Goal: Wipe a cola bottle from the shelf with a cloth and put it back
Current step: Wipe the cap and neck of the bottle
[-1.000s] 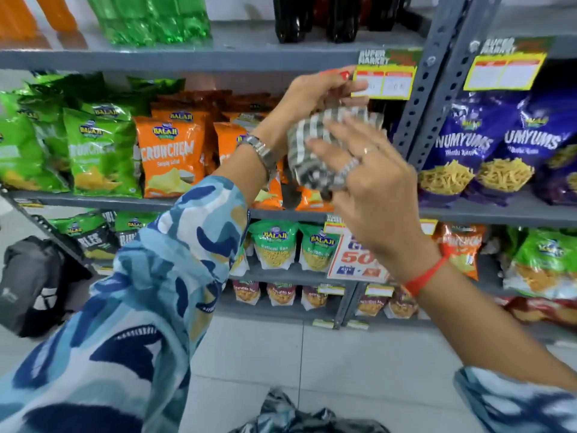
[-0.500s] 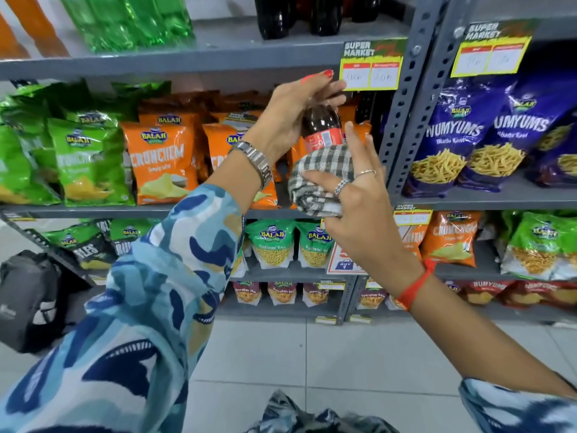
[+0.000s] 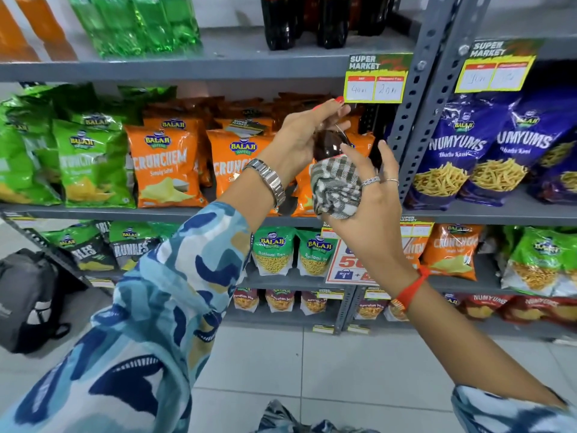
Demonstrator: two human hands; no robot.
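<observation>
grey metal shelving (image 3: 218, 65) fills the upper and middle of the frame, with a perforated upright (image 3: 415, 98) right of centre. on the top shelf stand orange bottles at the upper left, green bottles (image 3: 140, 23) beside them, and dark cola bottles (image 3: 306, 20) at upper centre. the shelf below carries green snack bags (image 3: 90, 160) at the left, orange crunchem bags (image 3: 165, 164) in the middle and purple numyums bags (image 3: 449, 151) at the right. yellow price tags (image 3: 376, 78) hang from the shelf edge. the floor (image 3: 312, 370) is pale tile across the bottom, and a dark backpack (image 3: 25, 298) sits at the lower left.

in the centre of the frame the cola bottle (image 3: 329, 145) is held off the shelf, in front of the orange bags. the left hand (image 3: 303, 135), with a metal watch (image 3: 270, 181) on its wrist, grasps the bottle's top, fingers curled over the neck. the right hand (image 3: 368, 201) presses a checked cloth (image 3: 335, 185) around the bottle's body just below the left hand, thumb and fingers spread about the bundle, so only the dark shoulder of the bottle shows between the two hands. a red thread (image 3: 412, 285) circles the right wrist.
</observation>
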